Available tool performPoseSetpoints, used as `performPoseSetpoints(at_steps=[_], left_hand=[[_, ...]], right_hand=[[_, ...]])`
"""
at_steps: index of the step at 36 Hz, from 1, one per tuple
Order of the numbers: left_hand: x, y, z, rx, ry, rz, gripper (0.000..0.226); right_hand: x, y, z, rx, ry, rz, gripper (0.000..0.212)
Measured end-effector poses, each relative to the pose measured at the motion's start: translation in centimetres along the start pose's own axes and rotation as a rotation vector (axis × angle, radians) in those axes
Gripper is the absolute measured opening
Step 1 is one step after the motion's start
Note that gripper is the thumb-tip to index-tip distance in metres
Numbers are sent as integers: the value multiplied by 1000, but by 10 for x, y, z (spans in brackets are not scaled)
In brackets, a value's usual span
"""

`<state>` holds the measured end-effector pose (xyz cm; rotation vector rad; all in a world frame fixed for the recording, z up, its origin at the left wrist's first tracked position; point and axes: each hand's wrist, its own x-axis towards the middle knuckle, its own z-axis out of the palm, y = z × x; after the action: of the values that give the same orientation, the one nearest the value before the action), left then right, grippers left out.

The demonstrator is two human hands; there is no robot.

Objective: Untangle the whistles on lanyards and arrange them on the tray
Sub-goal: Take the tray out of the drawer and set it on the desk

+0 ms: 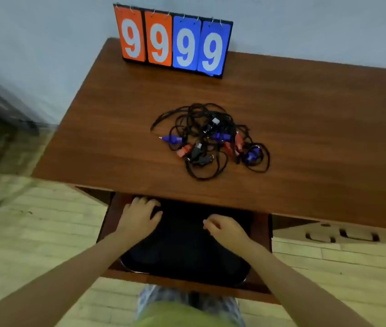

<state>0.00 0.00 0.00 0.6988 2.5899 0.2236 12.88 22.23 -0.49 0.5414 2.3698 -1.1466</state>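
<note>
Head view, looking down over a brown wooden desk (305,128) and an open drawer (261,232) pulled out beneath its near edge. Lying dark and flat inside that drawer, a black tray (184,260), its rounded near rim just showing. Reaching in at the left, the left hand (140,217), fingers curled down over the tray's far left edge, apparently gripping it, though blurred. Hovering or resting further right over the tray's middle, the right hand (226,228), fingers loosely curled and thumb tucked toward them; not possible to say whether pinching the tray or holding nothing. Sitting above on the desk top, well apart from both hands, the tangle of whistles on lanyards (210,140): black cords looping in a heap, with a blue whistle (172,139) poking out at the left side, red and black whistles bunched in the middle, and another blue whistle (252,155) lying at the right edge of the pile. Standing at the far edge of the desk against the wall, a flip scoreboard (173,41) reading 9 9 on orange cards and 9 9 on blue cards.
</note>
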Motion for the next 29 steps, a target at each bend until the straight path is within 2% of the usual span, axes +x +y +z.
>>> performPoseSetpoints(at_steps=[4, 9, 11, 14, 17, 20, 22, 25, 29], left_hand=[[11, -13, 36, -19, 170, -38, 31], [27, -34, 76, -26, 405, 105, 21], [31, -38, 78, -48, 437, 123, 27], [32, -41, 83, -55, 499, 181, 34], [37, -44, 80, -9, 508, 215, 20], [32, -51, 82, 53, 534, 199, 23], [29, -55, 82, 41, 559, 125, 31], [11, -57, 81, -41, 504, -16, 48], [-5, -61, 82, -128, 454, -54, 66]], right_hand=[[31, 14, 22, -88, 96, -104, 21], [47, 35, 50, -112, 505, -263, 19], [51, 41, 56, -79, 623, -343, 21], [53, 49, 66, -119, 674, -421, 23], [57, 53, 65, -176, 706, -451, 16], [50, 53, 68, -180, 697, -425, 18], [42, 53, 66, -209, 695, -380, 15], [19, 59, 65, -296, 744, -291, 11], [-6, 83, 68, -497, 894, -89, 41]])
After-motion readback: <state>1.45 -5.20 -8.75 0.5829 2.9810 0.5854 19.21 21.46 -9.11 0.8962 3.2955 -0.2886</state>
